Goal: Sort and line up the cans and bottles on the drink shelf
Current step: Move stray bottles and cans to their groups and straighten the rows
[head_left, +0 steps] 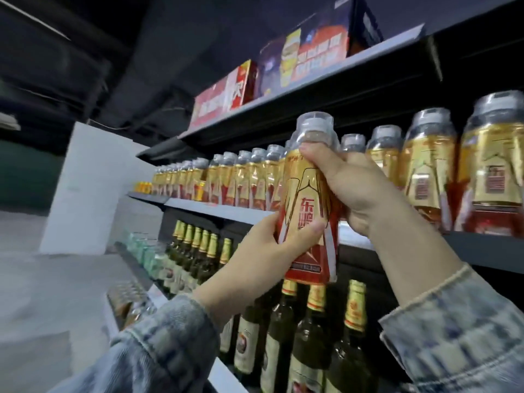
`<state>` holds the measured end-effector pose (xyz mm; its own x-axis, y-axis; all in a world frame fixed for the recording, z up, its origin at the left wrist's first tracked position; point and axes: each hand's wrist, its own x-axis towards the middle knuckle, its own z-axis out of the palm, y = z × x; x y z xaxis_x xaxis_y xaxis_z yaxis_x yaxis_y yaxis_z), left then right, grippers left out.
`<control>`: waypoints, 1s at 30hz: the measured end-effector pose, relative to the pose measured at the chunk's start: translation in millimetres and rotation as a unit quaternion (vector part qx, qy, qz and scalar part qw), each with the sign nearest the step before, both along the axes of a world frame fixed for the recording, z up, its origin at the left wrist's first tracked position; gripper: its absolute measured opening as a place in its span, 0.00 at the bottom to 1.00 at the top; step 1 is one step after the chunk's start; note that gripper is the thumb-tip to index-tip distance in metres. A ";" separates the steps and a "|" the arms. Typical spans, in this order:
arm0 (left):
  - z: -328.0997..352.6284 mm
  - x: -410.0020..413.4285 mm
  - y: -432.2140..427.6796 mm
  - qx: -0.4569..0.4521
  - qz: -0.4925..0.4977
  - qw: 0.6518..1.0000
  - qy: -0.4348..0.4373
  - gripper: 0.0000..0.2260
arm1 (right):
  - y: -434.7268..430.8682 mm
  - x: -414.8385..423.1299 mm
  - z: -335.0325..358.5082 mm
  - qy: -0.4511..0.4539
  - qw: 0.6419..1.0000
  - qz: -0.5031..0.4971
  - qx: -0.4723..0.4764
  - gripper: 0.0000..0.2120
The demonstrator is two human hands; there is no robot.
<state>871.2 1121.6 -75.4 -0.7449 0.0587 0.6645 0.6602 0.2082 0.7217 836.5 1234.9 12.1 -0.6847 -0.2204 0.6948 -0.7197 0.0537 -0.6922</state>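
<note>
Both hands clasp gold-red bottle [304,205] before drink shelf [226,211]; left hand [255,251] grip wraps lower label; right hand [351,188] grip pinches shoulder.

Both arms wear a faded, light-blue denim jacket with a mottled, acid-washed look. The left sleeve [158,344] ends in a stitched cuff with a visible seam. The right sleeve [465,333] has a pale, slightly frayed cuff edge. Both hands are bare.
</note>
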 end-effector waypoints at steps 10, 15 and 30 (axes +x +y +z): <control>9.2 -89.6 -180.4 0.012 0.052 0.998 0.020 0.18 | -186.5 -94.6 19.9 0.065 0.990 -0.026 0.119 0.27; 2.3 -131.4 -281.5 -0.006 0.033 0.999 0.015 0.19 | -277.5 -129.7 12.0 0.065 0.990 -0.035 0.124 0.19; 35.2 -297.3 -457.3 -0.158 -0.153 0.975 0.036 0.18 | -422.2 -235.2 38.3 0.036 0.974 -0.214 0.065 0.13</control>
<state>573.9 664.3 -40.1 -0.6130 0.4809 0.6269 0.7726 0.1987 0.6030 601.3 812.7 50.4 -0.6842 -0.0137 0.7292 -0.6580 0.4428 -0.6091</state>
